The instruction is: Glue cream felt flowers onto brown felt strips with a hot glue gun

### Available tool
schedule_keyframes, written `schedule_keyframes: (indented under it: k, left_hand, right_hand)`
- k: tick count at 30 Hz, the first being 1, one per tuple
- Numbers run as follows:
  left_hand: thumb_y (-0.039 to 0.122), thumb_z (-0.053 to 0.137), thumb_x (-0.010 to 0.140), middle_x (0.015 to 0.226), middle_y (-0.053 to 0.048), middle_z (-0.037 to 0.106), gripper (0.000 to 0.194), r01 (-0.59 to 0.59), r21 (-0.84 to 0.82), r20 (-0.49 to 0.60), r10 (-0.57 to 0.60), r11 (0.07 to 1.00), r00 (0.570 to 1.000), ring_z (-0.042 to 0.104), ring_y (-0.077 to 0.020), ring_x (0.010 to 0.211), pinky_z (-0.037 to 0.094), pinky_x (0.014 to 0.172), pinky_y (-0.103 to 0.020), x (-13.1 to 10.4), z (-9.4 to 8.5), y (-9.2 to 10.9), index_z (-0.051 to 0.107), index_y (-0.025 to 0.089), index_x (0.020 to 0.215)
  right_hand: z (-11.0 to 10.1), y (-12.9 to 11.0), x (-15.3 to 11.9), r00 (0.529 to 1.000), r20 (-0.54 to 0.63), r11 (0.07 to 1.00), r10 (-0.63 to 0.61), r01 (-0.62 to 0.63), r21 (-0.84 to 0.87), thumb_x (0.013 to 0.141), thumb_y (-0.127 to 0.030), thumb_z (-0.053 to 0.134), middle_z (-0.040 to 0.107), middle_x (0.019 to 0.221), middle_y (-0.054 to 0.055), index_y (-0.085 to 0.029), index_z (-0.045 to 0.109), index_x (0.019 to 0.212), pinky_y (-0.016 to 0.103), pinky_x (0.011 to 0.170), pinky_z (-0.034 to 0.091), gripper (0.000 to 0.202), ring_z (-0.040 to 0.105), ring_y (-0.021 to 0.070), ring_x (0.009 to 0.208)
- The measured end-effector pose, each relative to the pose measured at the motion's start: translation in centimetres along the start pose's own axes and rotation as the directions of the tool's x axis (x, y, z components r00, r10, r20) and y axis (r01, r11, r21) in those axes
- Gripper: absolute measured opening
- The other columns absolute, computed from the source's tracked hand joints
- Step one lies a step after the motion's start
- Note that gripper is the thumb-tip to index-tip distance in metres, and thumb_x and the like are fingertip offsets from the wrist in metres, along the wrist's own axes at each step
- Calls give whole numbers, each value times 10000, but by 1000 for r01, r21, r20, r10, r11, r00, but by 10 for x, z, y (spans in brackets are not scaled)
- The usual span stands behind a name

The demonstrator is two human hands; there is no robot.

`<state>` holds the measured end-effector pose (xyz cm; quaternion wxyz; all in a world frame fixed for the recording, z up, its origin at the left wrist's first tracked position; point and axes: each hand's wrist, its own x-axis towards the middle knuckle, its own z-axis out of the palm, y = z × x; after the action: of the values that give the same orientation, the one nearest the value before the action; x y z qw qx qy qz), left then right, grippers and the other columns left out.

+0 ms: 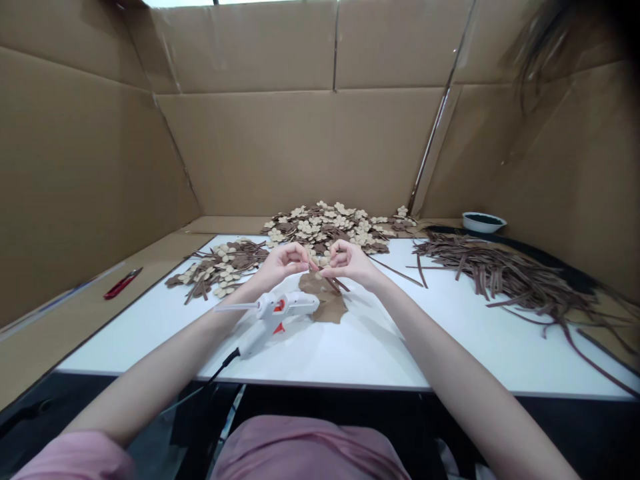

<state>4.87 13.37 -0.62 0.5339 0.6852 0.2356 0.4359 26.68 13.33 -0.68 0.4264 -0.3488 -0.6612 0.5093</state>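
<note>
Both hands up over the middle of the desk [400, 347], close together, small gap between, fingertips bent inward. My left hand [284, 265] looks pinched on a small brown piece [313, 265]; my right hand [353, 261] has thumb and finger drawn in right beside it, can't tell what exactly it grips. The piece sits between my fingertips, above a brown sheet [330, 305]. Thin brown strips [337, 284] show just under my right fingers.

Glue gun [260, 323] on its side by my left forearm, front end at the brown sheet, glue stick [235, 307] out the back, cord [225, 363] running off the near edge. Big flower heap [325, 223] beyond my hands, smaller pile of flowers with strips [220, 270] on the left, loose strip pile [500, 273] on the right, white bowl [483, 222] behind that, red cutter [123, 283] far left.

Handling, my judgement: pinch near the ends, light fingertips, since small parts probably skew easily. Keep one hand steady, make fine adjustments with the other, and line up before pressing. Stay over the sheet so drips miss the desk. Keep left wrist off the gun's front end, may be hot; sleeve and forearm clear of the cord.
</note>
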Motion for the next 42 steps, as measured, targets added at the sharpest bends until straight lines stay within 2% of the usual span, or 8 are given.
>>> schedule_keyframes:
  k: [7,13,17,22,26,31,36,42]
  left_hand:
    - [297,765,758,825,-75,711,258,9,53,31,-10,999,999,684,-181,808,512,774,-302,0,0,2,577,129,814]
    - [305,773,742,818,-61,681,253,-19,103,21,17,995,1000,645,-163,795,487,787,-299,1,-4,-1,595,130,783]
    - [302,790,712,863,-55,638,242,-84,146,15,83,986,996,603,-158,834,468,785,-279,2,-8,-1,623,130,735]
    - [294,795,697,1044,-92,610,237,-136,178,-35,144,975,989,570,-201,1011,462,816,-278,1,-13,-2,620,136,717]
    - [286,772,738,1118,-123,664,252,-67,63,9,67,996,998,613,-226,1046,462,853,-317,0,-12,-2,568,140,767]
    - [293,751,774,1082,-154,708,270,9,-29,78,-7,1000,997,671,-242,997,476,859,-352,-1,-6,1,531,140,802]
    - [314,760,766,968,-138,734,284,124,48,142,-130,991,981,686,-215,959,475,860,-316,0,-10,-4,546,135,814]
    - [339,779,718,855,-88,712,299,218,179,76,-235,959,969,679,-178,815,494,752,-275,3,-16,-20,602,125,829]
  right_hand:
    - [-3,4,2,1000,-1,1000,-16,16,11,523,-303,873,653,619,-31,-217,442,813,261,574,478,526,660,171,608]
    - [-6,6,4,999,-45,1000,-28,27,-16,493,-310,888,644,613,-36,-211,454,802,262,588,484,542,654,160,600]
    - [-6,6,4,996,-86,999,-17,14,-37,470,-337,896,639,611,-36,-212,461,793,280,606,500,556,665,174,617]
    - [-7,5,4,994,-112,999,0,-6,-52,452,-364,898,654,611,-26,-218,454,794,301,613,513,579,682,199,631]
    - [-8,6,4,994,-110,999,2,-6,-38,457,-350,897,662,607,-27,-217,451,799,301,622,512,577,686,198,621]
    - [-9,7,5,994,-105,999,-3,-1,-43,481,-339,890,676,623,-13,-213,451,802,297,634,507,558,686,192,639]
    - [-13,4,4,990,-133,998,-43,35,-60,510,-377,878,641,613,-33,-218,451,821,271,581,476,552,663,180,607]
    - [-15,1,4,983,-160,995,-92,85,-47,520,-402,876,607,610,-45,-223,442,818,265,577,462,557,658,180,621]
